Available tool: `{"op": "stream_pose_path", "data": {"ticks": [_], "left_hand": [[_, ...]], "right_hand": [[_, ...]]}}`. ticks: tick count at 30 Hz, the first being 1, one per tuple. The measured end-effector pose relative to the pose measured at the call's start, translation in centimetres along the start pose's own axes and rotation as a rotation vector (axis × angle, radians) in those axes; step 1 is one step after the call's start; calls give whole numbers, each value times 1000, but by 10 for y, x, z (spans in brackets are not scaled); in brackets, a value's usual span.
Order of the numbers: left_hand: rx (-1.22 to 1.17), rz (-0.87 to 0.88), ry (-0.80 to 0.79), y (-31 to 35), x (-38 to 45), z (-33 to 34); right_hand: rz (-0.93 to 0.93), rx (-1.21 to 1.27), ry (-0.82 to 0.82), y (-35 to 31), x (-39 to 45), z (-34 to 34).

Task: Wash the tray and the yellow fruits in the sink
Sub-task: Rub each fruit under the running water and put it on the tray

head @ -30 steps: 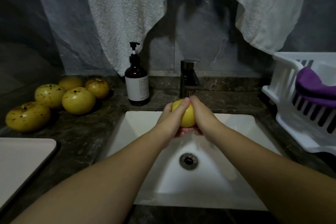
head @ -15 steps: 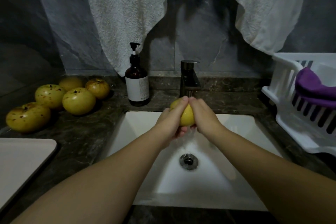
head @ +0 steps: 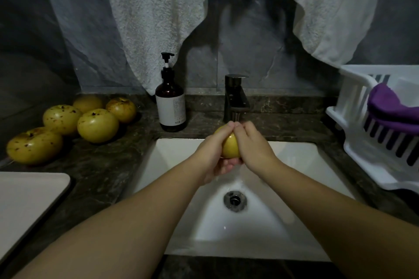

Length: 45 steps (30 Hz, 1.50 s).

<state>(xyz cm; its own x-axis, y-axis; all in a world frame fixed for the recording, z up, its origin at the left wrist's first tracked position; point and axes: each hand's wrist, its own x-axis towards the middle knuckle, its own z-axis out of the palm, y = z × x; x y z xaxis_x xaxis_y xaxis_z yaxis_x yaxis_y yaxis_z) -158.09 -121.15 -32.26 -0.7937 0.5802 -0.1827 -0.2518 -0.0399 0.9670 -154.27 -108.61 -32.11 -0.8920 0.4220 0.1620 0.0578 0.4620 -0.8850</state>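
brown pump bottle (head: pixel 170 103) upright on dark counter (head: pixel 97 165) | white towels (head: pixel 158 18) hang behind | white rack (head: pixel 371 129) at right (purple cloth (head: pixel 390 108) inside)

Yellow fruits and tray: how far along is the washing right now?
Done: nothing clearly; the tray lies on the counter left of the sink, washed or not unclear. In hand: the left hand and right hand cup one yellow fruit under the faucet. Left: five spotted fruits wait on the counter, by the soap bottle.
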Motion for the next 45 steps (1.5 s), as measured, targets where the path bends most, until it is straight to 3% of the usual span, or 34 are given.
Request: {"op": "stream_pose_path", "data": {"ticks": [2,5,8,10,14,17,19,22,25,29,31,37,43,45], "left_hand": [[1,21,30,1,1,0],[30,72,109,-1,3,0],[25,-12,55,-1,1,0],[26,7,79,0,2,-1],[4,67,146,1,2,1],[-27,-52,65,2,-2,-4],[-36,-61,73,3,-2,-6],[-74,7,120,4,0,-3],[-63,1,112,2,-1,-1],[-91,-54,83,3,-3,2],[-143,-47,91,5,-5,1],[-206,-43,90,6,-11,5],[-170,-186,23,7,-11,4],[-91,-151,57,6,-9,3]], "right_hand": [[17,71,-22,0,0,0],[219,236,-51,-9,2,1],[10,49,26,1,3,0],[-47,51,7,2,0,-1],[195,206,-48,-7,2,2],[-42,1,-19,2,0,2],[-89,44,-31,3,-1,0],[169,234,-17,-8,3,-2],[337,188,-57,-11,4,-2],[10,-11,34,1,2,-5],[-127,-61,-10,6,1,-3],[173,43,-71,-7,4,0],[-29,92,-87,6,0,-8],[-44,88,-113,6,-1,-11]]}}
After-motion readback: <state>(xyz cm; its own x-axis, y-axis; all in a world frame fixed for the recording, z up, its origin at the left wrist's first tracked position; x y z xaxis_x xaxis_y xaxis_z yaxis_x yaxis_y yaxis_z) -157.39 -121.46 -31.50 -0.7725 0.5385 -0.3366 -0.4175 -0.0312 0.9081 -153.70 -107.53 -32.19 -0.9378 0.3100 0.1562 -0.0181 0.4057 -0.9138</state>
